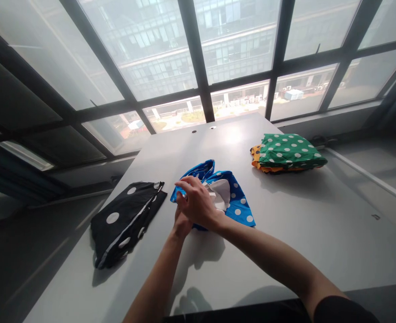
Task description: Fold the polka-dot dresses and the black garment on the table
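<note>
A blue cloth with white polka dots point(240, 202) lies partly folded and bunched on the white table, with its white inner side point(222, 190) showing in the middle. My right hand point(199, 202) is over the cloth's left part, crossing above my left hand. Its index finger and thumb point left with a gap between them, and nothing shows in its grasp. Just below it, my left hand point(182, 223) is at the cloth's near left edge. The left fingers are mostly hidden behind the right hand, so their hold cannot be made out.
On the left lies a folded black cloth with white dots point(125, 222). A stack with a green dotted cloth point(288, 150) above an orange one point(256, 156) sits at the back right of the table point(285, 220). Large windows point(238, 40) stand behind the table.
</note>
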Tool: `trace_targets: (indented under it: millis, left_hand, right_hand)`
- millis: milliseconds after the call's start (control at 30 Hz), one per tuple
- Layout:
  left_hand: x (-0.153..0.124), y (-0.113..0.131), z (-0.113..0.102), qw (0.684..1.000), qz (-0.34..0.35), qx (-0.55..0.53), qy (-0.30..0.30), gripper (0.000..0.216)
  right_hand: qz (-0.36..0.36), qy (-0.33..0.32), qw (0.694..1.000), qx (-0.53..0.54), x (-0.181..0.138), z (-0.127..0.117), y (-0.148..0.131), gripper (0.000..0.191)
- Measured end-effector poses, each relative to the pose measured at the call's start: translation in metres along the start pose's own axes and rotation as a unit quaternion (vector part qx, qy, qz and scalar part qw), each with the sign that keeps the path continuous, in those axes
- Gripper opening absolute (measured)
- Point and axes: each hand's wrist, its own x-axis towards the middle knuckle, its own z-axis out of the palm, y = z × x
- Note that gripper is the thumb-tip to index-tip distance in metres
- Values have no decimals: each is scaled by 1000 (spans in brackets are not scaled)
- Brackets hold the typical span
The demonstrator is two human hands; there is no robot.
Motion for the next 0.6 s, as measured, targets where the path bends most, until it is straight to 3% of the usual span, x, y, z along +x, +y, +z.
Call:
trace_targets:
  millis: [100,167,267,367,433,500,567,600]
  left_hand:
    - [2,0,-4,996,-35,-65,53,27]
    - [5,1,-4,989,-85,-116,37,32]
    - [11,8,-6,969,-155,-190,-26,47]
    - [13,14,-11,966,-165,-197,-27,49]
    - [11,13,-14,977,-143,-160,-14,45]
    - [5,10,-16,992,-87,-88,-38,41]
    - [-4,7,-16,990,-8,59,-125,49]
    - [-9,5,-16,970,28,158,-181,56]
  right_hand:
    - [44,82,996,3,-14,-9,26,33]
    - [100,102,990,-19,-26,-11,58,39]
    - [177,89,978,-66,-43,-11,111,48]
    - [179,44,973,-138,-47,-15,146,67]
    - [137,7,973,-187,-42,-18,156,72]
    - [101,-38,970,-216,-33,-22,159,55]
    - [84,-79,965,-235,-28,-25,159,30]
    - [74,-91,963,-244,-27,-27,160,23]
